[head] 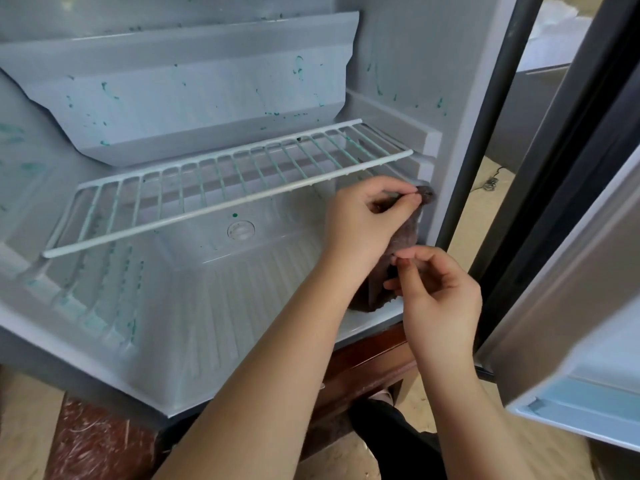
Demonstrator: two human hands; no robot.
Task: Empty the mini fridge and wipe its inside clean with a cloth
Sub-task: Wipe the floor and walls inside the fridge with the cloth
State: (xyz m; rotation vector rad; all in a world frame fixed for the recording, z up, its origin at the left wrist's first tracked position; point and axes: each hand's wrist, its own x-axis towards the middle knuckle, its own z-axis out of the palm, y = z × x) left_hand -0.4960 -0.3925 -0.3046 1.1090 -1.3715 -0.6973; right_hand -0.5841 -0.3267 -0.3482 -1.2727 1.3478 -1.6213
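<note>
**Cloth (408,233) held at the mini fridge (242,306) right front corner**

My left hand (360,220) pinches the fuzzy brown cloth's top corner, just beneath the right end of the white wire shelf (221,188). My right hand (441,296), fingers curled, pinches its edge lower down. Both hands partly hide the cloth. The fridge floor is ribbed white plastic, speckled green.

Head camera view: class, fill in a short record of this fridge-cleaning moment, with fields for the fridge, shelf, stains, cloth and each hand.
mini fridge: open, no food in view inside
door: swung open at the right
wire shelf: in place across the middle
green stains: on back panel, side walls and floor ribs
cloth: dark, hanging at the front right corner
left hand: pinches the cloth's top
right hand: pinches its lower edge
progress: emptied; stains not yet wiped off
</note>
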